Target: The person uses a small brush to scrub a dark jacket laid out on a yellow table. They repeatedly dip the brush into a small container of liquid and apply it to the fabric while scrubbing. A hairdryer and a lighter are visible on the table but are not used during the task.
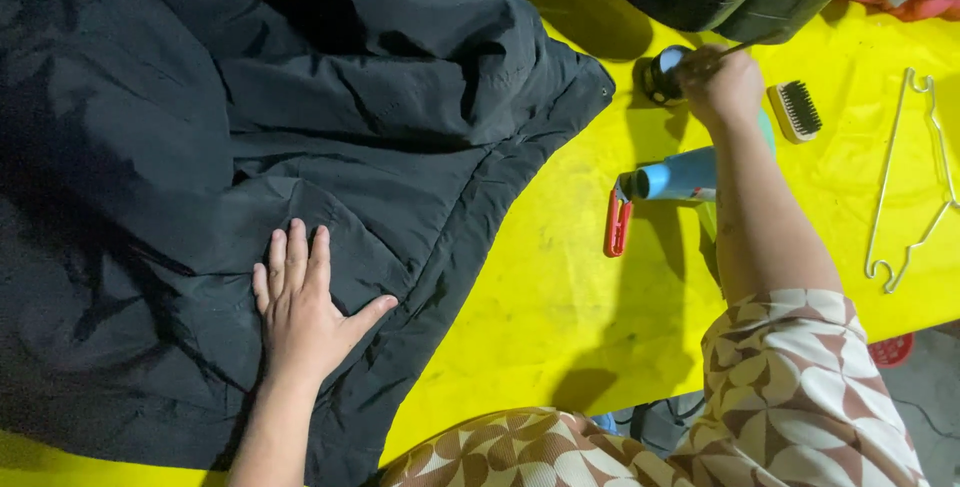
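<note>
Tabletop point(560, 277): yellow, black jacket point(300, 127) spread across nine o'clock.
Left hand point(305, 307): open, flat, pinning fabric smooth.
Right hand point(720, 82): closed on small dark jar point(662, 75) (one o'clock), brush point(795, 110) beside.

yellow table point(560, 277) – black jacket point(250, 127), brush point(795, 110), hanger point(910, 177)

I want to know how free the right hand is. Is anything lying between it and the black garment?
Only bare yellow table lies between the right hand, at a small dark jar, and the black garment. The spray bottle lies nearer the person, under the forearm.
</note>
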